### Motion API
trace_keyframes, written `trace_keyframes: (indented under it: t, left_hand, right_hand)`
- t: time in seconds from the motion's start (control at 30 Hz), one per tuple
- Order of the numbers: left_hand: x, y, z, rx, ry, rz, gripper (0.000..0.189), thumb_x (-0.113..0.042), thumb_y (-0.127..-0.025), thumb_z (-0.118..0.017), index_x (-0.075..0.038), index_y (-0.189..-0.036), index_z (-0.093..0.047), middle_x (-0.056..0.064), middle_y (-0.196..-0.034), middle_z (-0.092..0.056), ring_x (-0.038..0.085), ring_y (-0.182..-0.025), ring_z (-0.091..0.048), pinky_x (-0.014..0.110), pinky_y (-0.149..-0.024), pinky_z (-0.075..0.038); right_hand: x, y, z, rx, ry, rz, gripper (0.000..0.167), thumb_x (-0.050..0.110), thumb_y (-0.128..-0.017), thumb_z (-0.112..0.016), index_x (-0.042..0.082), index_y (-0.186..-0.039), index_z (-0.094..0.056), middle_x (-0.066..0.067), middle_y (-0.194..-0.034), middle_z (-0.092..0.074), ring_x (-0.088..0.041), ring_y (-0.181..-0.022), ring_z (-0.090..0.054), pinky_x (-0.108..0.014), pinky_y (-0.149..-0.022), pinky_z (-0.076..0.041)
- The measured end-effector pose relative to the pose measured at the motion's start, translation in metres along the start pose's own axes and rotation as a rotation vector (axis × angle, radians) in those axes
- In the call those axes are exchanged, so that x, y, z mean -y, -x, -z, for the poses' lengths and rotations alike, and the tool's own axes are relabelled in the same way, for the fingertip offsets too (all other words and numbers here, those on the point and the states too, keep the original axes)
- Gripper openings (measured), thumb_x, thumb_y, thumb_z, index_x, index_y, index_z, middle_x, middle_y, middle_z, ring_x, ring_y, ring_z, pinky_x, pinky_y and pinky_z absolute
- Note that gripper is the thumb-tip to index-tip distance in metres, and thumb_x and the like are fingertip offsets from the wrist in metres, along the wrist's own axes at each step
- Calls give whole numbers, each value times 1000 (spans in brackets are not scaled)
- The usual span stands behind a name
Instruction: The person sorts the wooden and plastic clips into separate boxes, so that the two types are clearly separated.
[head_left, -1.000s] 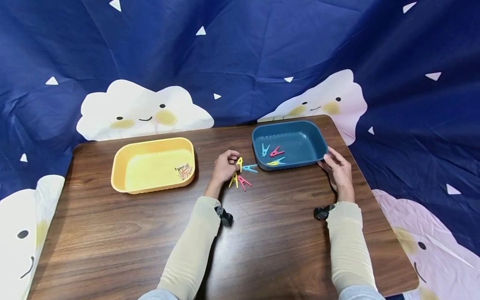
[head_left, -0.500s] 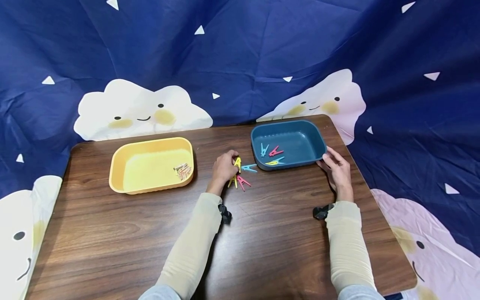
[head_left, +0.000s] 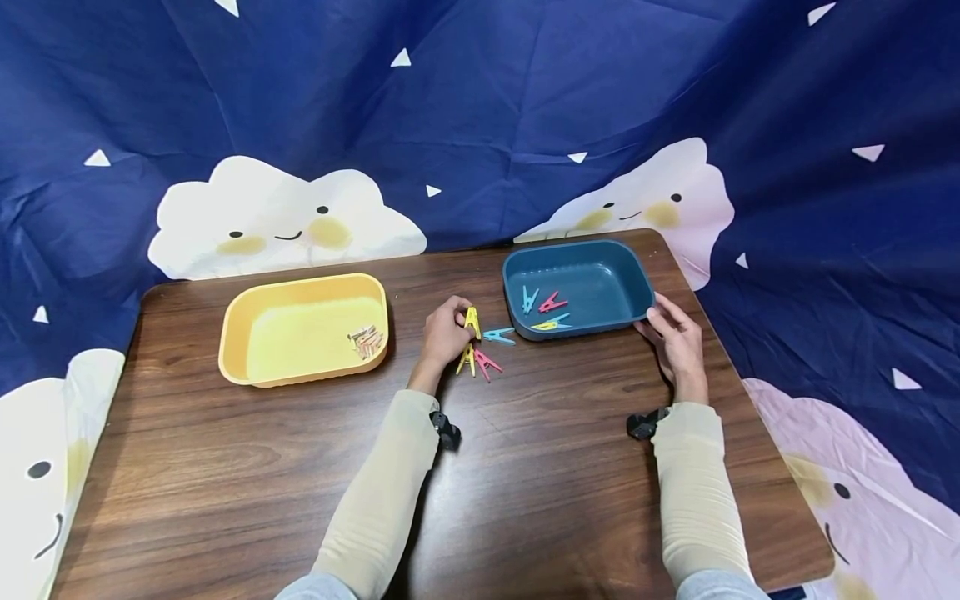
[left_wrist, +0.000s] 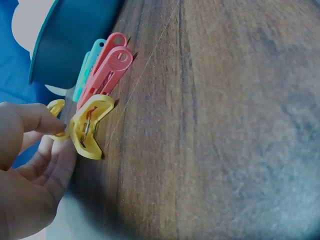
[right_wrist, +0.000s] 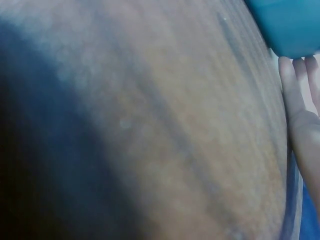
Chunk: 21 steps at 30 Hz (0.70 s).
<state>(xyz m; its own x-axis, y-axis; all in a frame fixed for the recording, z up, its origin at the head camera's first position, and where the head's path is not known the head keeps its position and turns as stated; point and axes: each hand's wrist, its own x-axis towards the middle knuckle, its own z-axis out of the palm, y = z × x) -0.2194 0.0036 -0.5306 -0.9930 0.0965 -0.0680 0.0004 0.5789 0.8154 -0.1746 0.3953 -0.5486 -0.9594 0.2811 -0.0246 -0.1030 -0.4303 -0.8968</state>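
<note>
My left hand (head_left: 444,335) pinches a yellow clothespin (head_left: 472,320) between thumb and fingers, just above the table. Right below it on the wood lie a second yellow clothespin (left_wrist: 92,126), a pink clothespin (head_left: 487,364) and a blue clothespin (head_left: 498,335), close together. Over at the right, my right hand (head_left: 678,346) touches the near right corner of the dark teal bin (head_left: 585,331) with its fingertips. Its fingers look fairly straight in the right wrist view, against the bin's wall. Inside the bin are a blue, a red and a yellow-and-blue clothespin group (head_left: 551,322).
A yellow bin (head_left: 300,382) stands to the left, with a small pile of wooden clothespins (head_left: 367,342) in its right corner. Both bins sit near the back edge of the brown wooden table (head_left: 540,483). Behind hangs a blue cloth (head_left: 465,100) with printed clouds.
The left hand has drawn the yellow clothespin slightly left and up, apart from the blue one on the table. The right hand stays at the teal bin's corner.
</note>
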Motion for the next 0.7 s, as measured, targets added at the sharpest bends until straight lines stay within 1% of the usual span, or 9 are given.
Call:
trace_keyframes:
  t: [0.27,0.4,0.57,0.7]
  left_hand:
    - [2,1,0,-38,52,11,40,5,-81,-77,-9,-117,-67,4,-84,-61,22,-76,-57,36,-74,-48]
    - [2,2,1,-69,85,-3,41,6,-80,-75,-9,-118,-67,4,-83,-62,20,-72,-59,36,-72,-50]
    - [1,1,5,-86,140,-27,44,8,-80,-74,-7,-120,-65,6,-84,-61,17,-73,-61,31,-70,-51]
    - [-1,2,7,-98,171,-42,45,8,-79,-72,-7,-120,-65,5,-84,-60,13,-73,-58,25,-68,-48]
  right_hand:
    - [0,0,0,2,10,5,44,-8,-94,-66,-8,-137,-58,-12,-106,-69,-21,-103,-66,-35,-85,-59]
    - [0,0,0,3,7,2,43,-7,-94,-66,-7,-137,-58,-12,-106,-68,-21,-102,-66,-35,-85,-59]
    - [0,0,-1,3,-4,1,42,-7,-94,-66,-6,-135,-60,-12,-105,-69,-20,-99,-68,-35,-85,-59]
    - [0,0,0,-3,-11,-2,41,-8,-93,-67,-5,-134,-61,-12,-105,-69,-20,-97,-68,-35,-84,-59]
